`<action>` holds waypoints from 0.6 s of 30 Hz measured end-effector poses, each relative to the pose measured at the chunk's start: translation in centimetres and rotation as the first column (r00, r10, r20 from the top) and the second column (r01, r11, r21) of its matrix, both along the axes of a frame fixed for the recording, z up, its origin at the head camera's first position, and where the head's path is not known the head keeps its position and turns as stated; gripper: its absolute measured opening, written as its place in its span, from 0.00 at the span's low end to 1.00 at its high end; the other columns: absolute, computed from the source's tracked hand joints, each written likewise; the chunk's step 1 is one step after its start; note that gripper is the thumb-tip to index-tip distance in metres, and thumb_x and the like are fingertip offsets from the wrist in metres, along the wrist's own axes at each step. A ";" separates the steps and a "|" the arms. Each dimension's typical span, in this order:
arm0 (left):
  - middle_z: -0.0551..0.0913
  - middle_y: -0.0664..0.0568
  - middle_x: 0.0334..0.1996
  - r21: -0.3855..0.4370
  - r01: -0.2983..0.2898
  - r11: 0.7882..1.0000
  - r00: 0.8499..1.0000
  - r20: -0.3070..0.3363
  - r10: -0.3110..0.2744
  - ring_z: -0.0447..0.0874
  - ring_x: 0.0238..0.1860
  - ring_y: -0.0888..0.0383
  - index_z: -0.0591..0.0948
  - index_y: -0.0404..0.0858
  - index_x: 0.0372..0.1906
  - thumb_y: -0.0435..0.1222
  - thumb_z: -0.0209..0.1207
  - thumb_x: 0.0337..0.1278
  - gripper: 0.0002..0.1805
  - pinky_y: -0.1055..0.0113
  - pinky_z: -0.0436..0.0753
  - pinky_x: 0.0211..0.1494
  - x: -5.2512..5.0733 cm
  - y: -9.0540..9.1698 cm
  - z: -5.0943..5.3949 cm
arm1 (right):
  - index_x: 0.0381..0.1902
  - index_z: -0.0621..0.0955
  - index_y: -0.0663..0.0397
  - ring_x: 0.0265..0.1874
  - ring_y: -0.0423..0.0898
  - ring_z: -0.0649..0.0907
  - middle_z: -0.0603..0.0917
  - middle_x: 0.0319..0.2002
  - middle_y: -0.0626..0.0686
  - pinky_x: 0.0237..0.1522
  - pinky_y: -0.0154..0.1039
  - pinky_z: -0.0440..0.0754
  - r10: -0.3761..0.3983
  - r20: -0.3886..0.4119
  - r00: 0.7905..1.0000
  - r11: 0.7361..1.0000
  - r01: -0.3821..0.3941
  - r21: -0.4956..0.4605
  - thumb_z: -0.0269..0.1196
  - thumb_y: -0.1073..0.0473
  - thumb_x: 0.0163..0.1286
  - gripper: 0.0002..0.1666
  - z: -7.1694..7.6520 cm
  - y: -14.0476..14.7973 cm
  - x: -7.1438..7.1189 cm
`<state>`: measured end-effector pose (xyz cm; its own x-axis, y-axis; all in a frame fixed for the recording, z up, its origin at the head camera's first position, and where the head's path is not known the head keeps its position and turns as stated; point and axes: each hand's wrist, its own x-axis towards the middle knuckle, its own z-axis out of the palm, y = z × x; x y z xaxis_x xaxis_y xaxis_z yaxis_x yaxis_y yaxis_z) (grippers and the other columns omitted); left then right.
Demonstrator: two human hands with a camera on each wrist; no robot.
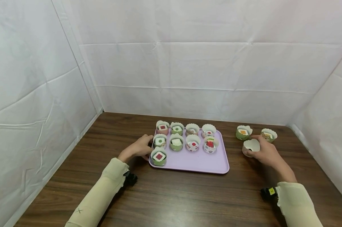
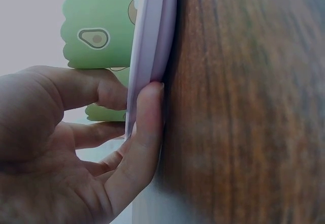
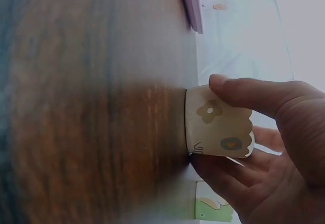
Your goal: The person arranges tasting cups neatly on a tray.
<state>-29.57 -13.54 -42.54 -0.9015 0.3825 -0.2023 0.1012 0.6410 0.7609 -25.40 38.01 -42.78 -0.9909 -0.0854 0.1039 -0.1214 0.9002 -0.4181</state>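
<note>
A lilac tray (image 1: 188,160) holds several paper cups with small pieces inside. My left hand (image 1: 139,147) is at the tray's left edge; in the left wrist view its fingers (image 2: 147,117) pinch the rim (image 2: 152,41), close beside a green cup with an avocado print (image 2: 99,23). Right of the tray, my right hand (image 1: 265,152) grips a pale cup (image 1: 251,146) between thumb and fingers. That cup (image 3: 218,122), with a flower print, stands at the table surface in the right wrist view; its inside is mostly hidden.
Behind the right hand stand a green cup with a white and orange piece (image 1: 242,133) and another cup with a piece in it (image 1: 269,135). White sheets (image 1: 199,63) hang behind and at both sides of the brown wooden table (image 1: 165,195).
</note>
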 end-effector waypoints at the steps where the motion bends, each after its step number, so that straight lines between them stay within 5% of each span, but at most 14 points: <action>1: 0.67 0.34 0.59 -0.001 0.001 1.000 1.000 -0.001 -0.001 0.82 0.36 0.47 0.73 0.30 0.63 0.26 0.58 0.62 0.24 0.62 0.91 0.29 0.0 0.0 0.0 | 0.71 0.65 0.70 0.62 0.78 0.72 0.66 0.68 0.82 0.57 0.73 0.76 -0.002 0.004 1.000 1.000 0.002 0.000 0.72 0.46 0.66 0.49 0.0 0.0 0.0; 18: 0.67 0.34 0.59 -0.002 -0.003 1.000 1.000 0.004 0.003 0.82 0.34 0.48 0.73 0.30 0.63 0.26 0.58 0.62 0.23 0.62 0.91 0.29 0.0 0.0 0.1 | 0.72 0.64 0.71 0.61 0.79 0.73 0.71 0.65 0.80 0.56 0.73 0.77 -0.004 -0.007 1.000 1.000 0.004 0.002 0.70 0.48 0.68 0.47 0.1 -0.1 0.3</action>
<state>-29.54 -13.51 -42.42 -0.9017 0.3796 -0.2069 0.0963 0.6430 0.7598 -25.11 37.94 -42.67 -0.9905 -0.0815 0.1109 -0.1207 0.9017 -0.4152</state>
